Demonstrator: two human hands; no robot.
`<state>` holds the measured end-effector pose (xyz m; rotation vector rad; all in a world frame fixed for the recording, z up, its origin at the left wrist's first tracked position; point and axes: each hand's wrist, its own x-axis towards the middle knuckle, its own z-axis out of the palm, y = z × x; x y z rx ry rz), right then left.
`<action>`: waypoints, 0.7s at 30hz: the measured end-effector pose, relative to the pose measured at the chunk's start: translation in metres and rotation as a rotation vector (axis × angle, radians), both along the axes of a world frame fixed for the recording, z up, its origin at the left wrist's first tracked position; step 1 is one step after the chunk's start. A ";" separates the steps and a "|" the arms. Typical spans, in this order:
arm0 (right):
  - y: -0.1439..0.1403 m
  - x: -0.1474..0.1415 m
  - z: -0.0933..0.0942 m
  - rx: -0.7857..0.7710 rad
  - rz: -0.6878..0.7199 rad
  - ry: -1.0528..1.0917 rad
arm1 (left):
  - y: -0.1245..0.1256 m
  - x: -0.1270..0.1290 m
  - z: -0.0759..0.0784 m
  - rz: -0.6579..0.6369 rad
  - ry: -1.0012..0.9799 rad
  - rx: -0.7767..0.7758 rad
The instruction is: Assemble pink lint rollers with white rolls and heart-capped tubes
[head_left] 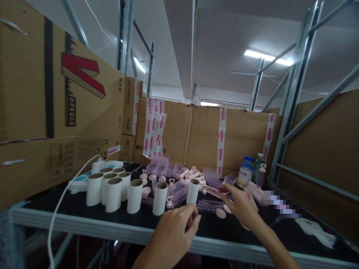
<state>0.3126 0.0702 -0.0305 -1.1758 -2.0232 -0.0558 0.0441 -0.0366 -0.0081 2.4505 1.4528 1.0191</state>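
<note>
My left hand (178,228) is at the table's front edge, fingers curled in toward the palm. Whether anything is inside them is hidden. Just beyond its knuckles stands a white cardboard tube (193,193), upright. My right hand (241,205) reaches in from the right, thumb and forefinger closed at the near end of a long pale pink plastic piece (213,192). Beneath that lie clear purple plastic parts (209,206) and a pink round disc (221,213). More white tubes (134,198) stand upright to the left. Pink parts with heart-shaped loops (170,201) lie scattered among them.
Purple trays (159,166) and a heap of pink pieces (193,173) lie toward the back. A blue-capped bottle (245,172) stands at the back right, near a white cloth or glove (315,229). A white cable (63,194) hangs over the left edge. Cardboard walls (202,138) enclose the table.
</note>
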 end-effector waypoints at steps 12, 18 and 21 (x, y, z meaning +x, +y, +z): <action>0.008 -0.002 -0.011 0.017 -0.182 -0.142 | 0.028 -0.031 0.010 0.849 0.019 0.334; -0.013 0.024 -0.029 0.002 -0.233 -0.206 | 0.036 -0.037 0.006 0.805 0.038 0.288; -0.024 0.031 -0.038 0.009 -0.217 -0.250 | 0.032 -0.031 0.002 0.707 -0.021 0.510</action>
